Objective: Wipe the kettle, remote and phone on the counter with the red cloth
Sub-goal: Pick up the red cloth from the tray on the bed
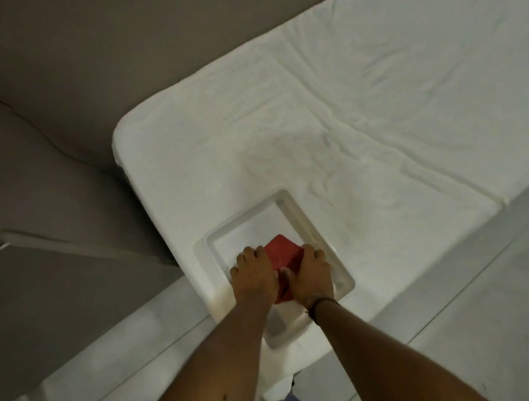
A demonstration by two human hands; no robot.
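Observation:
A folded red cloth [283, 252] lies in a white rectangular tray [299, 216] near the front edge of a white-covered surface. My left hand [253, 276] rests on the cloth's left side and my right hand [311, 273] on its right side, fingers curled over it, thumbs nearly touching. Both hands cover the cloth's near half. No kettle, remote or phone shows in this view.
The tray sits on a bed or table covered with a wrinkled white sheet [361, 112]. Grey wall and furniture [47, 187] lie to the left, pale tiled floor [459, 327] below and to the right. A dark band circles my right wrist.

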